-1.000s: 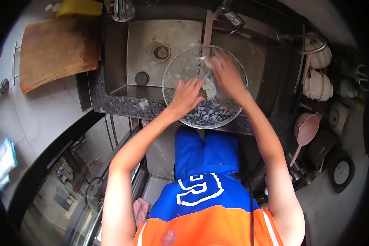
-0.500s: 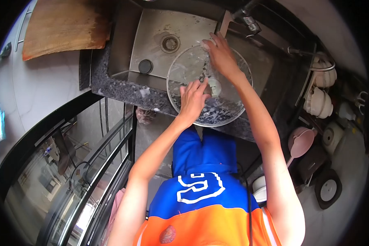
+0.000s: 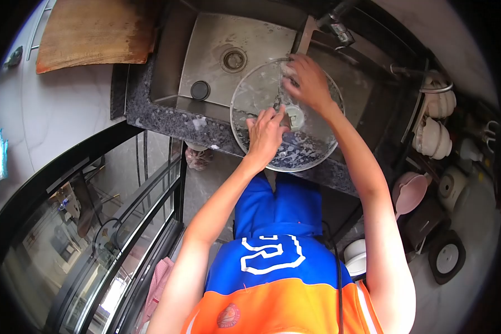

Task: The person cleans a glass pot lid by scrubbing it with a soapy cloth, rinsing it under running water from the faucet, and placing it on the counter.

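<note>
A round, see-through glass lid (image 3: 312,150) with a metal rim lies across the sink's front edge, streaked with suds. Its pale round centre fitting (image 3: 295,118) shows beside my left hand (image 3: 266,133), whose bent fingers hold the lid there. Toward the lid's far edge, my right hand (image 3: 307,82) is curled and partly blurred. Something whitish shows under its fingertips; I cannot tell whether it is foam or a cloth.
The steel sink (image 3: 206,44) has a drain (image 3: 234,59) and a dark round stopper (image 3: 200,90). A faucet (image 3: 339,33) stands at the back. A wooden board (image 3: 94,33) is at left, stacked bowls (image 3: 433,138) and a pink ladle-like pan (image 3: 409,192) at right.
My right hand has shifted from the lid's far rim slightly right and nearer me, its fingers more bent. My left hand stays by the lid's centre.
</note>
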Demonstrator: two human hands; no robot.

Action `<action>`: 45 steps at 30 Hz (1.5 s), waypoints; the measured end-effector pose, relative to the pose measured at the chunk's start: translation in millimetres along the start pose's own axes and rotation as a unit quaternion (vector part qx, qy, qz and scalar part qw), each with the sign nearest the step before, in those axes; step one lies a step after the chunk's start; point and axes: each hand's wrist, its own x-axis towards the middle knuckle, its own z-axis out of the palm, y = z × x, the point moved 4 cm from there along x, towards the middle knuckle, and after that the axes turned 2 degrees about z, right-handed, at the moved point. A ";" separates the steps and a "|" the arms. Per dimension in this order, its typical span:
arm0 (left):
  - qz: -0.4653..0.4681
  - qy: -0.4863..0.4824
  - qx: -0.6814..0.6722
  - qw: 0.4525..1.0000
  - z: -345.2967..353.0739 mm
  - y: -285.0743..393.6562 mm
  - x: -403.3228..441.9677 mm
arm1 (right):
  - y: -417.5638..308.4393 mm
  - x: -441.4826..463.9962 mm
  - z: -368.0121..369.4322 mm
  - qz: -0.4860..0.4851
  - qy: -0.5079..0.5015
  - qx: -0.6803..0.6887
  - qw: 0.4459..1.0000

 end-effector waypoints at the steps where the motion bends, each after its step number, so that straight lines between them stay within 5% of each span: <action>1: -0.010 -0.004 -0.006 1.000 0.3 -0.3 -1.8 | -6.6 -10.1 -8.7 0.002 0.016 -0.006 1.000; 15: -0.017 -0.039 -0.005 0.999 0.7 -1.4 2.1 | -41.4 -82.9 -10.3 0.131 0.012 -0.080 0.988; 22: 0.141 -0.052 0.050 0.987 -5.6 -1.6 23.3 | -50.0 -91.2 -21.6 0.176 0.132 -0.048 0.974; 29: 0.189 -0.135 0.090 0.968 -0.6 -9.4 36.3 | -26.4 -103.1 -22.9 0.066 0.047 -0.094 0.992; 31: 0.199 -0.133 0.089 0.967 1.2 -8.4 36.3 | 16.6 -78.6 -20.9 0.193 0.043 -0.086 0.976; 37: 0.196 -0.146 0.101 0.964 0.2 -7.1 36.9 | -48.9 -121.8 -17.5 0.121 0.032 -0.026 0.992; 45: 0.191 -0.105 0.098 0.971 -5.3 -1.9 31.2 | 14.5 -28.0 3.1 0.053 0.009 -0.014 0.998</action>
